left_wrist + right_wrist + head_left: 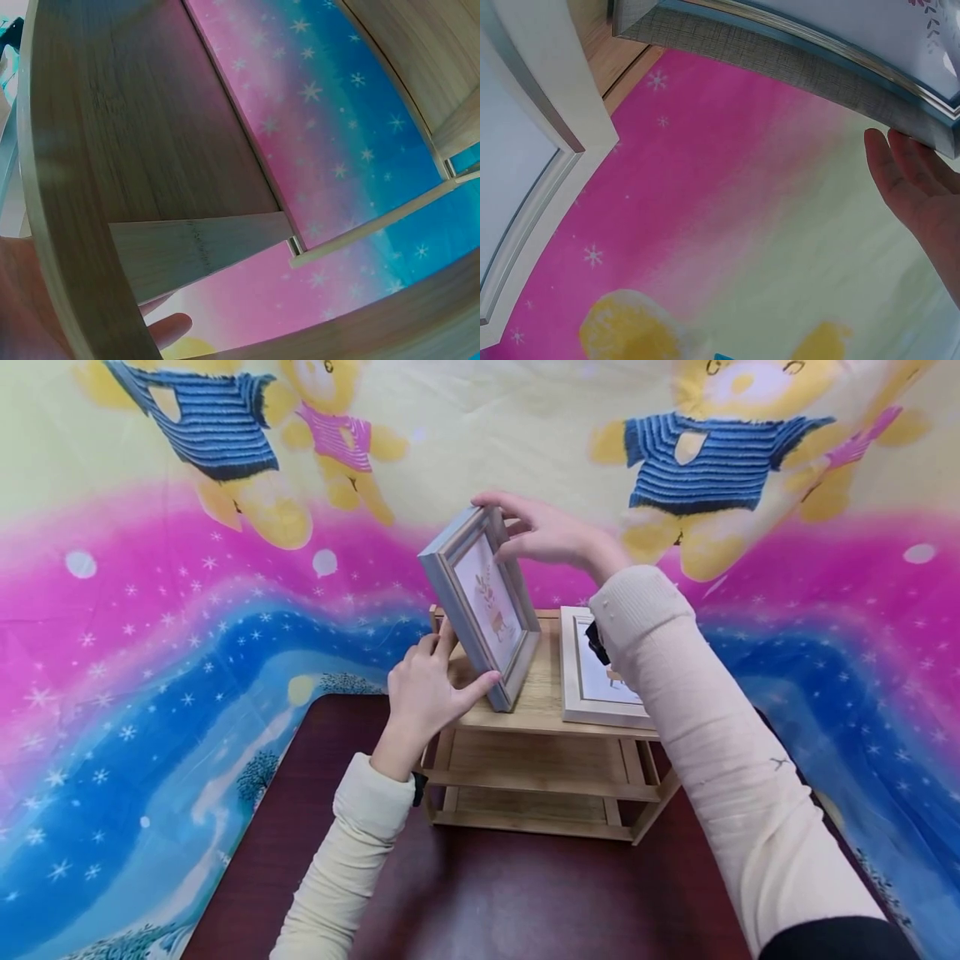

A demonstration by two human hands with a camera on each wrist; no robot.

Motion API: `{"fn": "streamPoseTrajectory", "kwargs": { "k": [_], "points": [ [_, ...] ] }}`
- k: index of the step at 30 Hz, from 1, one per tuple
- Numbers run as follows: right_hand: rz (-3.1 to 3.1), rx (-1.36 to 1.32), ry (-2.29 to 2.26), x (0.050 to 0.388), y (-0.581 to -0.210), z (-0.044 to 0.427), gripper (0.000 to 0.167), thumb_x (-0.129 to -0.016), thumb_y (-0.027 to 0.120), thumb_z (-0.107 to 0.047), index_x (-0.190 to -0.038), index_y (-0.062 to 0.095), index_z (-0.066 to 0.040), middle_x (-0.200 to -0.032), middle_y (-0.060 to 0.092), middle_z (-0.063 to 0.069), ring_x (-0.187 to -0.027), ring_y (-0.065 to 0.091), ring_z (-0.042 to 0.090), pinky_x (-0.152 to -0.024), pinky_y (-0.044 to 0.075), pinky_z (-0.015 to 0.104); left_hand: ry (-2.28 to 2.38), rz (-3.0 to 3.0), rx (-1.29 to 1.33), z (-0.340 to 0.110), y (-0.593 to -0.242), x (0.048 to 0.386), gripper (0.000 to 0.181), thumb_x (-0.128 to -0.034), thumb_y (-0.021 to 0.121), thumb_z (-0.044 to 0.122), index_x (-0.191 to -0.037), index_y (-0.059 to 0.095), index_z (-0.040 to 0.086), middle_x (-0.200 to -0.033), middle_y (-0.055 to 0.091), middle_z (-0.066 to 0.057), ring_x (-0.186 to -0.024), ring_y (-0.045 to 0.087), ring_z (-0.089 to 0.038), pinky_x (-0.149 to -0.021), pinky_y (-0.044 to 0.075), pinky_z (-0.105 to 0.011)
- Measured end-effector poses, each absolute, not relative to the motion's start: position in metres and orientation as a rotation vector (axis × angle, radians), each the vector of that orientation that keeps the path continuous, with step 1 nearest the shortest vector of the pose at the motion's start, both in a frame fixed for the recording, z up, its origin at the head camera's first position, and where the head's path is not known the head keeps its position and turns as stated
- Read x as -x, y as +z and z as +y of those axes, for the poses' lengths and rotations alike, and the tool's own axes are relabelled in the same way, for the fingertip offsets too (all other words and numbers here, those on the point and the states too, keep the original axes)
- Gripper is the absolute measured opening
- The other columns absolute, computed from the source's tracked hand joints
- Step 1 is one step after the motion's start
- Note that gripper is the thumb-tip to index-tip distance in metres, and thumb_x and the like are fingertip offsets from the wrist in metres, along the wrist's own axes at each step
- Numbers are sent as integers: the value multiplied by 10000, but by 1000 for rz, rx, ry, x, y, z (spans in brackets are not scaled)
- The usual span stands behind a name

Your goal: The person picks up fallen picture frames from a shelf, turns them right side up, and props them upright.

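A grey picture frame [437, 578] stands tilted on the left part of the top of a wooden shelf [549, 693]. My left hand [426, 693] holds its lower left side, thumb over the front edge, fingers partly hidden behind. At the upper corner my right hand [551, 533] grips the frame, fingers over the top edge and thumb at the front. In the right wrist view, fingertips of the right hand [922, 184] touch a corner of the grey frame [780, 75]. The left wrist view shows the left hand [30, 300] partly behind the shelf [172, 150].
A cream picture frame [572, 681] lies on the shelf's top right part, partly covered by my right sleeve. Lower shelf boards [525, 760] are beneath. The shelf stands on a dark red table [525, 893], before a patterned cloth [480, 435] with bears.
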State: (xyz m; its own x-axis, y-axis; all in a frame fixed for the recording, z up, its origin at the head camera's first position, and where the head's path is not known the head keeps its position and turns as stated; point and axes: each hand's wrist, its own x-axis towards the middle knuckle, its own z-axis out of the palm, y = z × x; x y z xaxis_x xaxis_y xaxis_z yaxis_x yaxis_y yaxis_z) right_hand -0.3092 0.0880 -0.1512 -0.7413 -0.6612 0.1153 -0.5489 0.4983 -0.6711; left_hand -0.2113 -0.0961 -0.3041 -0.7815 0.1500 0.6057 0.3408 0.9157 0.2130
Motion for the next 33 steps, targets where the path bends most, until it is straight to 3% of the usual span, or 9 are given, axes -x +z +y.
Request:
{"fn": "streamPoseTrajectory", "kwargs": {
  "k": [7, 16, 25, 33],
  "points": [
    [2590, 1013, -1080, 307, -152, 91, 700, -859, 550, -92, -1448, 223, -280, -1442, 293, 54, -1314, 279, 269, -1024, 269, 478, -430, -2550, 329, -98, -300, 212, 872, -763, 473, 680, -1462, 209, 229, -1171, 547, -162, -925, 563, -322, -612, 502, -428],
    [2649, 933, -1034, 307, -150, 96, 731, -848, 563, -54, -1445, 227, -306, -1428, 309, 67, -1262, 363, 289, -986, 336, 454, -471, -2712, 362, -112, -290, 216, 809, -761, 452, 709, -1383, 397, 195, -1325, 438, -105, -1083, 495, -332, -737, 475, -519],
    [2643, 985, -1040, 306, -150, 103, 734, -833, 571, -34, -1443, 242, -275, -1365, 377, 117, -1201, 422, 326, -925, 394, 450, -599, -2854, 452, -127, -283, 223, 796, -782, 478, 665, -1408, 358, 187, -1441, 304, -64, -1248, 361, -309, -867, 394, -558],
    [2659, 993, -1005, 302, -149, 113, 741, -847, 587, -68, -1449, 224, -303, -1411, 341, 61, -1163, 453, 299, -901, 408, 438, -722, -2749, 554, -133, -284, 228, 771, -792, 547, 553, -1405, 358, 125, -1453, 277, -93, -1296, 285, -312, -927, 319, -598]
  ]
}}
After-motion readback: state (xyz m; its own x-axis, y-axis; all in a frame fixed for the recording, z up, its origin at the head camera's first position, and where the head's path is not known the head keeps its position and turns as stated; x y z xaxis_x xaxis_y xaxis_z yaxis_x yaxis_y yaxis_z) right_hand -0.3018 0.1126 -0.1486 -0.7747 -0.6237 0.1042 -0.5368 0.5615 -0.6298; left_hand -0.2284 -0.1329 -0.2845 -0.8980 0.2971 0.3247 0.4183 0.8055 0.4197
